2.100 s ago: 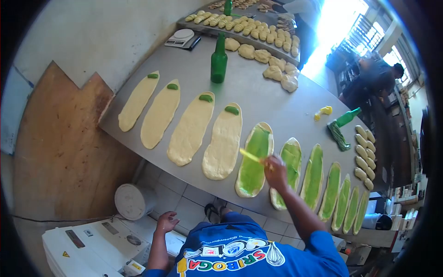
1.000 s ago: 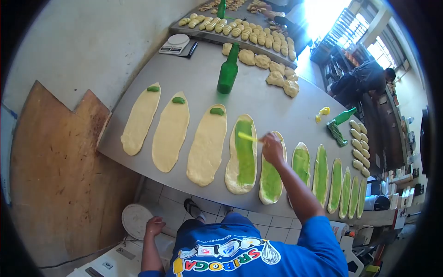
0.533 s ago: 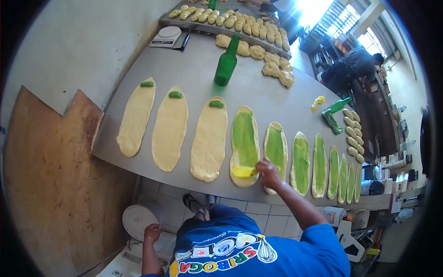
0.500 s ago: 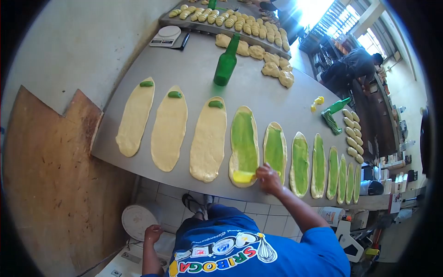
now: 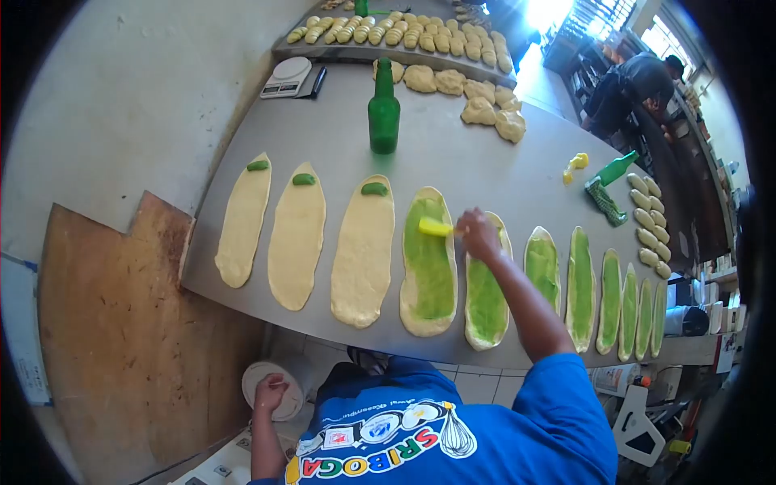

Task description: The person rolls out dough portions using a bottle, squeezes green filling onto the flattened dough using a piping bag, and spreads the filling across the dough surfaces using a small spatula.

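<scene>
My right hand (image 5: 478,233) grips a yellow spatula (image 5: 436,227), its blade resting on the upper part of a flattened dough strip (image 5: 428,319) covered with green paste (image 5: 430,271). To its left lie three plain dough strips, among them a pale one (image 5: 361,267) with a small lump of green filling (image 5: 374,189) at its far end. Below my right hand and forearm is another green-coated strip (image 5: 487,303), partly covered by them. My left hand (image 5: 272,392) hangs away from the table, empty, fingers loosely curled and apart, above a round white lid (image 5: 289,411).
A green bottle (image 5: 384,117) stands mid-table. Behind it are a kitchen scale (image 5: 287,78), dough lumps (image 5: 450,82) and rows of shaped dough (image 5: 404,33). At right lie another bottle (image 5: 617,168), a crumpled green bag (image 5: 605,202) and dough rolls (image 5: 646,218). A person (image 5: 634,89) bends over a far counter.
My right hand has moved the spatula from the strip's near end toward its far end. My left hand has shifted slightly up, and the view has tilted a little.
</scene>
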The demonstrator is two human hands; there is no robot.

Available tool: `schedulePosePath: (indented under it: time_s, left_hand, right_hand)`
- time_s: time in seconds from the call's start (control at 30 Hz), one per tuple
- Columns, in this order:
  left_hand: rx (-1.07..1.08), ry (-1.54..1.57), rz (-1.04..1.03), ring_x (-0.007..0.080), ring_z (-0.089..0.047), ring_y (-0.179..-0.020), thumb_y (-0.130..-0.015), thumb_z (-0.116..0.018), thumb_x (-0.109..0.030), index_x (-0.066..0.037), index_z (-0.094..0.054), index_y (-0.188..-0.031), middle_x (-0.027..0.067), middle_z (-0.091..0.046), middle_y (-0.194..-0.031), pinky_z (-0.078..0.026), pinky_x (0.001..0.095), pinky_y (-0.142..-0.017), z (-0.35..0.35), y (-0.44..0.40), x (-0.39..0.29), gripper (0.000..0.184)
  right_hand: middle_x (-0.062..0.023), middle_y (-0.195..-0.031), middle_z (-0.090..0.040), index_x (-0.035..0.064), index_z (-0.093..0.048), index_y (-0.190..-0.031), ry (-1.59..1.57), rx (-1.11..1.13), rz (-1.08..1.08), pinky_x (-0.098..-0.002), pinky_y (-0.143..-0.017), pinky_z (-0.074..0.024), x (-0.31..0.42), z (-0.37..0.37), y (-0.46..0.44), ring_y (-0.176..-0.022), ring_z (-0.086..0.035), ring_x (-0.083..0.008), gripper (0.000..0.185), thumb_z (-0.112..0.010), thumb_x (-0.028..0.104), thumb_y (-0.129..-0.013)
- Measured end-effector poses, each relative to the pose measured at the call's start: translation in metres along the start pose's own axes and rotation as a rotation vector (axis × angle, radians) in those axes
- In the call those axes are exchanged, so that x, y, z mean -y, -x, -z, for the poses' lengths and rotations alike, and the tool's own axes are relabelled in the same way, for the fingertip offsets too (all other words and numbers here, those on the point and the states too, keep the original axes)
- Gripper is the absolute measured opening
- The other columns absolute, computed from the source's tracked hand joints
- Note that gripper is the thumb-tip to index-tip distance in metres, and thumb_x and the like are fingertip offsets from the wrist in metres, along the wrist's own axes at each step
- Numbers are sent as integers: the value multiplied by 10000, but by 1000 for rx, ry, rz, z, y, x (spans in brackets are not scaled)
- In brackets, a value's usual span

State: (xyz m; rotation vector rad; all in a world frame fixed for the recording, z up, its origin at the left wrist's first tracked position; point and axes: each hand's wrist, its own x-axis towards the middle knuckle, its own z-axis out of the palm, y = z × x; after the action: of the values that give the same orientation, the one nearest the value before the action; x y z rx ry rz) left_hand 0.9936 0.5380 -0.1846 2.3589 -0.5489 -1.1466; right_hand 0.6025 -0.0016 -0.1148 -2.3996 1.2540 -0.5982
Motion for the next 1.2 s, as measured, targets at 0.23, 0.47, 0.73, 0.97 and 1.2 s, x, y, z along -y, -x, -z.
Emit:
schedulePosePath:
  time_s: [0.23, 0.47, 0.73, 0.97, 1.2]
  left_hand:
    - [-1, -46, 58, 219, -672, -818, -757, -755, -87, -29, -698, -1039, 116, -712, -948, -537, 308, -778, -20, 14, 7, 294]
    - [152, -187, 56, 257, -682, -881, -770, -751, -193, -40, -710, -1081, 134, -721, -1005, -534, 313, -807, -49, 16, -10, 349]
    - [6, 22, -24, 218, -681, -873, -760, -758, -160, -31, -710, -1052, 104, -726, -984, -528, 308, -810, -15, -13, -5, 323]
    - [-42, 14, 38, 211, -680, -872, -759, -766, -170, -29, -724, -1025, 95, -728, -967, -525, 305, -812, -2, 4, 35, 304]
    - [126, 77, 156, 179, -644, -748, -768, -767, -199, -35, -731, -1033, 107, -715, -883, -510, 279, -702, -5, 24, 137, 314]
  right_hand:
    - [-59, -795, -578, 78, -686, -775, -47, 188, 89, -338, -647, -472, 104, 13, 177, -736, -525, -271, 214, -563, -61, -668]
    - [-84, -826, -629, 55, -717, -779, -218, 262, 75, -354, -665, -475, 114, 48, 133, -758, -563, -264, 236, -563, -83, -663]
    - [-72, -832, -634, 62, -705, -816, -219, -292, 120, -374, -733, -466, 85, -41, -57, -811, -573, -279, 224, -541, -47, -711]
    - [-58, -814, -620, 87, -664, -759, -10, -206, 53, -370, -717, -463, 85, -83, -123, -815, -566, -276, 161, -541, -10, -719]
    - [-59, -833, -592, 105, -599, -751, 35, -36, 335, -408, -656, -463, 82, -101, -58, -786, -551, -284, 73, -534, 71, -758]
